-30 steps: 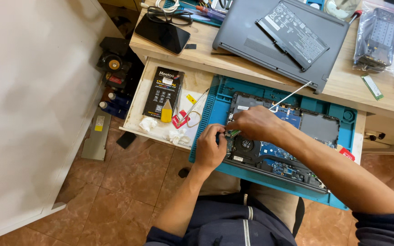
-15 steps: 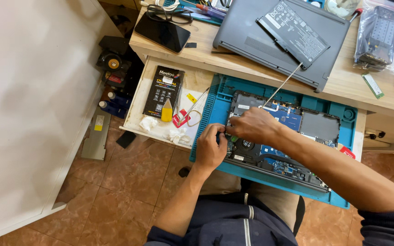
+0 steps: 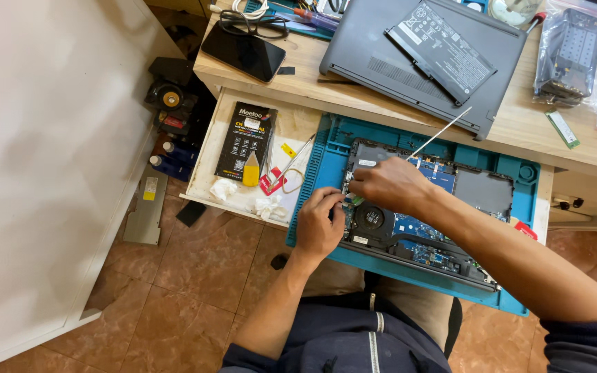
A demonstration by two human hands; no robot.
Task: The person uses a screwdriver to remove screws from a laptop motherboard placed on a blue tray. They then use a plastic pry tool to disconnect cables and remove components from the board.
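Note:
An opened laptop base (image 3: 437,207) with its circuit board and fan exposed lies on a teal work mat (image 3: 526,173). My right hand (image 3: 388,185) rests over the board's left part and grips a thin white stick-like tool (image 3: 443,130) that slants up to the right. My left hand (image 3: 319,221) pinches at the laptop's left edge beside the fan (image 3: 370,217); what its fingertips hold is too small to tell.
A grey laptop cover (image 3: 381,48) with a flat black battery (image 3: 443,50) lies on the wooden desk (image 3: 519,131). A black phone (image 3: 243,52) lies left of it. An open drawer (image 3: 291,128) holds a black card pack, tweezers and crumpled wipes. Bagged parts (image 3: 566,52) sit far right.
My right hand has shifted slightly left along the board with the white tool. My left hand has stayed at the laptop's left edge.

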